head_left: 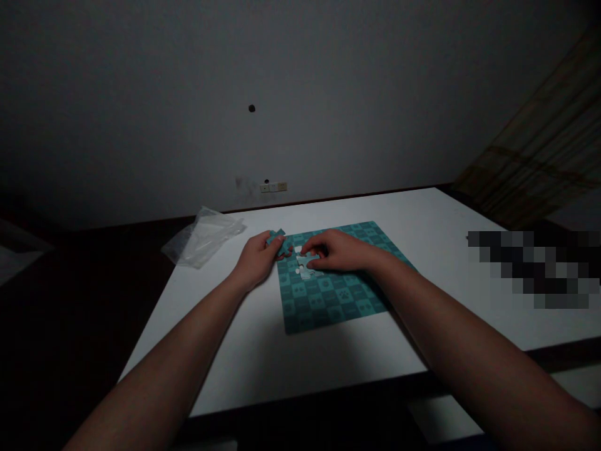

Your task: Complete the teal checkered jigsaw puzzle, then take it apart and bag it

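Note:
A teal checkered jigsaw puzzle (pixel 333 294) with paw prints lies on a white table (pixel 263 351). My left hand (pixel 256 258) is at the puzzle's far left corner, fingers closed on a loose teal puzzle piece (pixel 278 240). My right hand (pixel 340 252) rests on the puzzle's upper part, fingers curled down beside a small white gap (pixel 303 266) where pieces are out. Whether it grips a piece is hidden by the fingers.
A crumpled clear plastic bag (pixel 204 237) lies at the table's far left corner. A blurred patch (pixel 535 263) covers something at the table's right side. A dark wall with a socket plate (pixel 273 186) stands behind. The room is dim.

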A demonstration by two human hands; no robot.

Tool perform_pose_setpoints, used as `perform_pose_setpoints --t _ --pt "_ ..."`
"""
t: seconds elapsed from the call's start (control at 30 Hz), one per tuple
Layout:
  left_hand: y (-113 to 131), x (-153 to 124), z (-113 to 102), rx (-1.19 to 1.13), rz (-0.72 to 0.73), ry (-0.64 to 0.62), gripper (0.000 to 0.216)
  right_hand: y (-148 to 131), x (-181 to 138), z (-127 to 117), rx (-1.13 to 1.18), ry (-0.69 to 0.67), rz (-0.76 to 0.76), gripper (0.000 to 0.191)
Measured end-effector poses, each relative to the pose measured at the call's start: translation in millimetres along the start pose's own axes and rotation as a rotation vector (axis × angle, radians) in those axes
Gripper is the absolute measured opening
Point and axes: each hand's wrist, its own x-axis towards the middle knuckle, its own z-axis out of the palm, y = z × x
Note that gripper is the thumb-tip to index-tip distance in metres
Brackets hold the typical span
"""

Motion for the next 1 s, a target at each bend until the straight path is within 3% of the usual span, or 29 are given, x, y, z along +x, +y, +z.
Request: perform_pose_setpoints --t 0.67,0.8,0.9,1.0 --pt "-8 3 -4 0.093 0.023 -0.008 0.046 1 0 1 0.032 -0.023 -0.030 0.033" --pt "-9 3 -4 0.077 0.022 -0.007 0.045 7 4 3 0.306 0.085 -0.026 0.023" --pt "-8 2 -2 0.043 -0.002 -0.007 0.047 9 8 2 0.433 0.281 0.012 0.022" --pt "-4 0 0 0.011 -0.015 -0.008 0.048 10 10 2 0.404 0.479 0.105 0.022"
